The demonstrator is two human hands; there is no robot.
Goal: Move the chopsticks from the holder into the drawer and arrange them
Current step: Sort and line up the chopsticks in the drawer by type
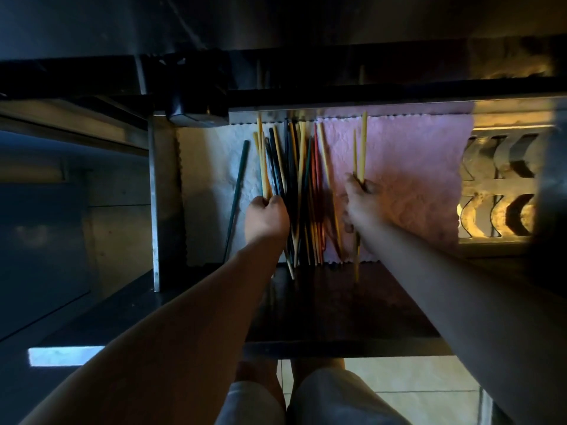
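Observation:
An open drawer (337,314) lined with a white cloth (208,167) and a pink cloth (411,167) holds a heap of coloured chopsticks (302,185): yellow, black, red and green. My left hand (266,217) is closed around a few yellow chopsticks at the heap's left side. To the right, over the pink cloth, my right hand (362,197) grips two yellow chopsticks (362,148) that point away from me. One dark green chopstick (237,188) lies alone on the white cloth at the left. No holder is in sight.
A metal drawer wall (158,194) stands at the left. A metal rack with curved slots (503,179) fills the drawer's right part. A dark counter edge (337,93) overhangs the back. My knees (306,397) and a tiled floor show below.

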